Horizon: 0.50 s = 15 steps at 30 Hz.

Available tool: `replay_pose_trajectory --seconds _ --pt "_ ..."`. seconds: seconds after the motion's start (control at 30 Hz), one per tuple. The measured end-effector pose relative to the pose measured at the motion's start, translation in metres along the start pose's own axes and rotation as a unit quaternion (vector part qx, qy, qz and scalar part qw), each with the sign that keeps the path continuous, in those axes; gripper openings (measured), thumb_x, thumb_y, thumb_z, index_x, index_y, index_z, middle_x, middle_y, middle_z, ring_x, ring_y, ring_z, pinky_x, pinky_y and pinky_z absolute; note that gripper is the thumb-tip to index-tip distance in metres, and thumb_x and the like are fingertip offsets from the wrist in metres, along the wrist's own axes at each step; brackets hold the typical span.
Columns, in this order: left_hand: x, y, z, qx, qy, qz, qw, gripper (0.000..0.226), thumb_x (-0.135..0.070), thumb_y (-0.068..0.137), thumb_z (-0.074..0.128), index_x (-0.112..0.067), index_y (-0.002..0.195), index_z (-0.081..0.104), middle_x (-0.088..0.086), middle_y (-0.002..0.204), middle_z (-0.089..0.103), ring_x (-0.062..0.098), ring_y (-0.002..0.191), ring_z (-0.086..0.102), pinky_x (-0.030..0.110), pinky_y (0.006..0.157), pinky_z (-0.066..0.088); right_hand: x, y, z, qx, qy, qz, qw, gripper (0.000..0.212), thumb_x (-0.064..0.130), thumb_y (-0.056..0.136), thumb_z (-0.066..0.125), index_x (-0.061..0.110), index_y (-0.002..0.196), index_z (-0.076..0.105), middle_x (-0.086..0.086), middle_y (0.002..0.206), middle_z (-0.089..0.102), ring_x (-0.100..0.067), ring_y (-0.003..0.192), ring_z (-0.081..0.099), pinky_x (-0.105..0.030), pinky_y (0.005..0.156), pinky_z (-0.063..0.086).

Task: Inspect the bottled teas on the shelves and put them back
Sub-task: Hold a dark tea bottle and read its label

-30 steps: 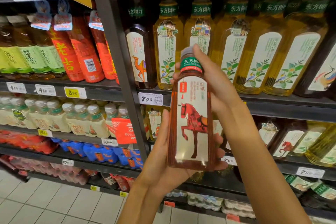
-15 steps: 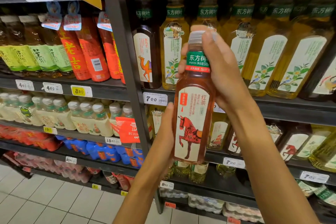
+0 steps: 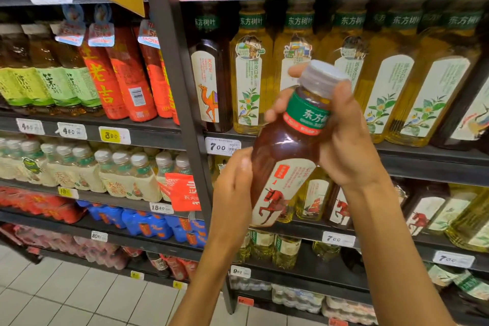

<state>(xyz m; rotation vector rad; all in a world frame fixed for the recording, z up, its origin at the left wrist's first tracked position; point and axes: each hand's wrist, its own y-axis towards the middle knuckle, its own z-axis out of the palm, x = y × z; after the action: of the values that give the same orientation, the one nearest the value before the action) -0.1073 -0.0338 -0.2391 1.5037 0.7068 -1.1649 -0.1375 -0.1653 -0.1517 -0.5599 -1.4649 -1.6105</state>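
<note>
one bottle under inspection, tilted: right hand grasps neck, left hand steadies body. reshelving pending.

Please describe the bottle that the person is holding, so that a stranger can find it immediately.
Before the dark shelf upright, the two hands meet. The right hand grips the neck of a tilted reddish-brown tea bottle. Unlike its shelved neighbours, it shows a red horse.

- Yellow tea bottles stand packed shoulder to shoulder, leaving no gap.
- The dark upright post walls off the left bay.
</note>
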Motion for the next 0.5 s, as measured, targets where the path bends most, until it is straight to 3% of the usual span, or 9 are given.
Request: replay_pose_trajectory --seconds 0.07,0.27,0.4,0.5 --pt "-0.002 -0.004 0.004 0.024 0.016 -0.005 1.0 0.035 -0.064 0.081 0.036 -0.043 0.094 0.061 -0.004 0.086 0.07 0.015 0.08 0.069 0.038 0.066 0.057 0.0 0.003 -0.003 -0.042 0.039 0.005 0.998 0.058 0.058 0.075 0.062 0.013 0.111 0.055 -0.002 0.082 0.066 -0.017 0.078 0.063 -0.03 0.072 0.053" --pt "-0.014 -0.002 0.013 0.152 0.028 -0.031 0.988 0.042 -0.06 0.068 0.063 -0.051 0.107 0.05 -0.023 0.105 0.067 0.0 0.099 0.065 0.016 0.074 0.054 0.002 0.017 -0.012 -0.15 -0.031 0.029 0.988 0.041 0.046 0.097 0.037 0.014 0.114 0.055 0.0 0.088 0.069 -0.013 0.076 0.067 -0.025 0.064 0.055" --pt "-0.022 0.014 0.012 0.148 -0.008 -0.03 0.989 0.049 -0.056 0.069 0.062 -0.04 0.114 0.052 -0.024 0.106 0.068 -0.001 0.104 0.064 0.013 0.079 0.052 0.01 0.034 -0.007 -0.148 -0.171 0.041 0.973 0.058 0.058 0.083 0.038 0.019 0.126 0.048 0.0 0.101 0.071 -0.013 0.082 0.072 -0.023 0.065 0.056" --pt "-0.031 0.026 0.006 0.149 -0.018 -0.022 0.988 0.046 -0.056 0.071 0.06 -0.042 0.113 0.053 -0.023 0.108 0.068 0.002 0.103 0.065 0.015 0.078 0.053 0.018 0.047 -0.005 -0.117 -0.191 0.032 0.974 0.055 0.059 0.083 0.038 0.023 0.125 0.045 -0.005 0.099 0.07 -0.019 0.084 0.072 -0.032 0.072 0.059"
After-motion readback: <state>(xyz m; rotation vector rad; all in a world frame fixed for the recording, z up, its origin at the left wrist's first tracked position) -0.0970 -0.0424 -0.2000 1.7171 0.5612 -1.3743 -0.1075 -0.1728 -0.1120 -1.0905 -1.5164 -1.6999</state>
